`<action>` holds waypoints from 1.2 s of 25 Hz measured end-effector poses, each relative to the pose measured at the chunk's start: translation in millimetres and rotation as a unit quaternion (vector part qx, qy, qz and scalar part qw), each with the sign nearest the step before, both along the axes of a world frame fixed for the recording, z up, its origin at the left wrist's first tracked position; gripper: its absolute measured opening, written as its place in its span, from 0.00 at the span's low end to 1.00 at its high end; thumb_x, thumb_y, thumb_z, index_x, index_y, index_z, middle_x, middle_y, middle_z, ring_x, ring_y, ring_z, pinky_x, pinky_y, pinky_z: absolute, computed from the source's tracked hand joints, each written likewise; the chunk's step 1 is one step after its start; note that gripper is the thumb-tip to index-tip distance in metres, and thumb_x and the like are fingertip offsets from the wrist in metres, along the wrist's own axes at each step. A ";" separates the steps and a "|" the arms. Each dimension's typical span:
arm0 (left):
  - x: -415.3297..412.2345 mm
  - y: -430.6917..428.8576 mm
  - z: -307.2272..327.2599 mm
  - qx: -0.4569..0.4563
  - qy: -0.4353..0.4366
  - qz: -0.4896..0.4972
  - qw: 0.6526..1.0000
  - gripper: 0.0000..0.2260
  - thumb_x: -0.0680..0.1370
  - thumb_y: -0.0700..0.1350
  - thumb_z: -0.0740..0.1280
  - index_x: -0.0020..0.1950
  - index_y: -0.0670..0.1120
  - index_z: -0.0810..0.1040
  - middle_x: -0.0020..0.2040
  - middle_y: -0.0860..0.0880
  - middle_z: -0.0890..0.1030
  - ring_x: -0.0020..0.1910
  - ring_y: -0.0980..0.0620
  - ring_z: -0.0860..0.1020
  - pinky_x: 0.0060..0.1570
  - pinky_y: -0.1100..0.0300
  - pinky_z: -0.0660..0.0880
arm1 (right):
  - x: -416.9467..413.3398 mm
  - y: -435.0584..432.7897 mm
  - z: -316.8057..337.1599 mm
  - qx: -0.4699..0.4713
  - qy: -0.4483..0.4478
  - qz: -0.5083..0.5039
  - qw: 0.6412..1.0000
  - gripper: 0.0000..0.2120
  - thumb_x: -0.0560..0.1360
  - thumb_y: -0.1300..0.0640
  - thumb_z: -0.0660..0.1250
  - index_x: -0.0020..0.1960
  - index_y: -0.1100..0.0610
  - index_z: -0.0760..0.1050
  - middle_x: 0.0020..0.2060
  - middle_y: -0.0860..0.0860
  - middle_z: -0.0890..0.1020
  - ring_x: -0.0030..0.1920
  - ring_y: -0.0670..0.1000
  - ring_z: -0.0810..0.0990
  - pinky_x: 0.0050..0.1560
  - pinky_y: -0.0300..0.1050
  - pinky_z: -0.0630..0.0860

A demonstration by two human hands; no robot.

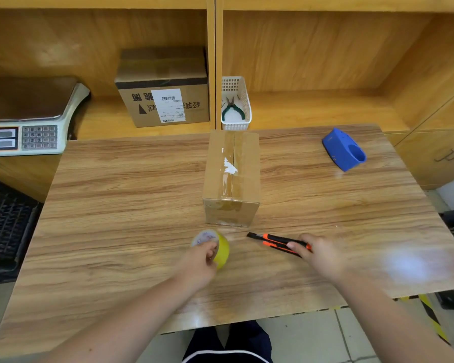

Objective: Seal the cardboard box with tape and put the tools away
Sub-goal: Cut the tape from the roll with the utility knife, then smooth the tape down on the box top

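A small cardboard box stands in the middle of the wooden table, with clear tape along its top seam and down its near face. Just in front of it, my left hand grips a yellow tape roll that stands on edge on the table. To the right of the roll, my right hand holds an orange and black utility knife, whose blade end points left toward the roll.
A blue tape dispenser lies at the table's far right. A white basket with green pliers sits on the shelf behind the box. A labelled carton and a scale stand at the back left.
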State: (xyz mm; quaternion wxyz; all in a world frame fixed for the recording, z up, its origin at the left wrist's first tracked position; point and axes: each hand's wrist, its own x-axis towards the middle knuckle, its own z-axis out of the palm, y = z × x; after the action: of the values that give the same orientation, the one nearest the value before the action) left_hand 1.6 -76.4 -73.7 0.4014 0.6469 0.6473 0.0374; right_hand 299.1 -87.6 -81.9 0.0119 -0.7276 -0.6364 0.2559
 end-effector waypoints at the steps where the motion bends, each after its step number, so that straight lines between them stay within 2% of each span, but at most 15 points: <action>1: -0.6 -4.7 -1.2 0.035 0.062 -0.052 0.996 0.14 0.74 0.43 0.65 0.59 0.52 0.75 0.53 0.53 0.80 0.54 0.49 0.78 0.46 0.63 0.70 | -5.5 -6.7 -6.5 -0.017 0.047 -0.019 0.999 0.16 0.76 0.40 0.60 0.45 0.51 0.76 0.30 0.48 0.75 0.36 0.54 0.77 0.32 0.45 0.68; 3: -0.2 -12.4 -9.6 0.053 0.159 -0.162 0.972 0.18 0.75 0.41 0.62 0.65 0.52 0.71 0.60 0.48 0.77 0.61 0.45 0.74 0.50 0.58 0.71 | -14.9 -17.4 -16.6 -0.041 0.099 -0.054 0.993 0.14 0.77 0.42 0.60 0.41 0.51 0.74 0.30 0.48 0.75 0.38 0.54 0.77 0.35 0.46 0.69; 6: 2.9 -18.7 -27.8 0.050 0.250 -0.303 0.918 0.23 0.75 0.36 0.62 0.69 0.47 0.67 0.62 0.43 0.76 0.65 0.43 0.70 0.62 0.53 0.69 | -23.2 -28.1 -29.3 -0.076 0.089 -0.072 0.991 0.17 0.78 0.42 0.57 0.42 0.53 0.75 0.34 0.50 0.78 0.39 0.53 0.77 0.38 0.48 0.72; 9: 2.8 -21.3 -40.1 0.068 0.265 -0.340 0.900 0.24 0.74 0.34 0.62 0.70 0.44 0.65 0.63 0.43 0.76 0.66 0.43 0.68 0.67 0.53 0.64 | -32.5 -36.5 -39.0 -0.109 -0.009 -0.020 0.994 0.19 0.80 0.42 0.48 0.43 0.51 0.71 0.36 0.50 0.78 0.40 0.53 0.78 0.36 0.46 0.70; 13: -3.8 -20.1 -42.6 0.089 0.231 -0.324 0.913 0.21 0.76 0.38 0.61 0.69 0.46 0.67 0.63 0.45 0.76 0.65 0.45 0.68 0.67 0.53 0.63 | -45.6 -39.3 -46.1 -0.106 -0.162 0.057 0.979 0.24 0.81 0.43 0.43 0.49 0.53 0.75 0.42 0.52 0.82 0.43 0.54 0.81 0.35 0.43 0.71; 16: -12.9 -13.6 -30.5 0.110 0.167 -0.269 0.942 0.16 0.79 0.50 0.58 0.67 0.51 0.70 0.64 0.49 0.76 0.64 0.47 0.71 0.62 0.55 0.68 | -49.3 -36.8 -48.2 -0.127 -0.211 0.096 0.964 0.23 0.81 0.44 0.43 0.47 0.52 0.74 0.35 0.49 0.78 0.42 0.54 0.82 0.34 0.43 0.71; 18: -22.3 -4.0 -18.0 0.140 0.082 -0.138 0.977 0.17 0.79 0.55 0.58 0.67 0.54 0.71 0.64 0.50 0.76 0.61 0.48 0.75 0.56 0.56 0.72 | -49.0 -30.0 -44.0 -0.137 -0.204 0.091 0.965 0.22 0.81 0.43 0.45 0.46 0.52 0.73 0.37 0.49 0.79 0.44 0.55 0.82 0.36 0.44 0.72; 19: -27.1 4.4 -11.4 0.149 0.028 -0.047 0.987 0.17 0.80 0.54 0.59 0.68 0.52 0.71 0.64 0.49 0.75 0.61 0.48 0.76 0.57 0.56 0.72 | -47.8 -22.7 -37.9 -0.131 -0.183 0.066 0.972 0.22 0.80 0.42 0.46 0.48 0.53 0.74 0.41 0.51 0.81 0.46 0.56 0.82 0.38 0.45 0.73; 21: -37.7 30.2 0.1 0.176 -0.071 0.096 0.977 0.19 0.80 0.50 0.60 0.70 0.48 0.69 0.66 0.45 0.74 0.65 0.47 0.74 0.65 0.54 0.69 | -46.9 0.6 -15.0 -0.041 -0.123 0.001 0.992 0.21 0.79 0.41 0.49 0.53 0.54 0.72 0.46 0.55 0.82 0.49 0.58 0.80 0.43 0.49 0.75; 22: -41.0 44.7 8.5 0.199 -0.091 0.109 0.970 0.19 0.81 0.50 0.59 0.71 0.47 0.68 0.68 0.45 0.73 0.67 0.47 0.71 0.68 0.52 0.67 | -48.4 15.0 1.5 0.043 -0.085 -0.023 0.995 0.20 0.79 0.41 0.51 0.56 0.55 0.71 0.49 0.56 0.81 0.52 0.59 0.79 0.47 0.51 0.76; 24: -40.3 73.2 27.8 0.246 -0.098 0.059 0.962 0.21 0.81 0.51 0.58 0.73 0.48 0.66 0.71 0.46 0.70 0.72 0.48 0.66 0.72 0.48 0.63 | -58.8 44.7 37.0 0.209 0.005 -0.009 0.978 0.21 0.78 0.42 0.56 0.65 0.54 0.69 0.60 0.56 0.77 0.61 0.58 0.73 0.61 0.53 0.71; 25: -35.1 84.3 37.1 0.263 -0.091 0.016 0.960 0.21 0.81 0.52 0.57 0.74 0.49 0.65 0.74 0.47 0.68 0.74 0.48 0.63 0.74 0.48 0.60 | -68.0 57.6 55.0 0.252 0.047 0.029 0.966 0.24 0.77 0.42 0.57 0.69 0.53 0.66 0.66 0.55 0.74 0.67 0.57 0.69 0.67 0.54 0.67; 26: -27.3 91.7 45.6 0.271 -0.074 -0.029 0.959 0.22 0.81 0.53 0.56 0.75 0.51 0.64 0.76 0.49 0.65 0.76 0.49 0.60 0.75 0.48 0.56 | -77.5 69.1 66.8 0.256 0.071 0.077 0.961 0.28 0.76 0.41 0.58 0.72 0.52 0.61 0.70 0.54 0.69 0.71 0.56 0.63 0.72 0.55 0.61; 28: -9.8 99.5 53.6 0.268 -0.010 -0.122 0.956 0.24 0.81 0.55 0.54 0.77 0.53 0.59 0.79 0.53 0.57 0.78 0.51 0.51 0.74 0.48 0.53 | -96.7 88.4 74.9 0.195 0.050 0.170 0.965 0.34 0.75 0.39 0.59 0.76 0.52 0.55 0.76 0.52 0.60 0.76 0.54 0.54 0.75 0.55 0.52; 30: 2.5 101.8 47.7 0.243 0.064 -0.195 0.948 0.25 0.82 0.56 0.51 0.78 0.53 0.53 0.80 0.53 0.51 0.79 0.52 0.45 0.74 0.48 0.51 | -106.7 99.6 63.8 0.133 0.007 0.224 0.965 0.38 0.74 0.39 0.60 0.76 0.55 0.52 0.77 0.53 0.55 0.77 0.54 0.49 0.76 0.56 0.51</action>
State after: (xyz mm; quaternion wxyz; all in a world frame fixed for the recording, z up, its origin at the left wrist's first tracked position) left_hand 4.1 25.4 -25.9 0.1891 0.8396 0.5041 0.0724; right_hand 192.4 12.0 -18.2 0.0552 -0.5565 -0.8115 0.1696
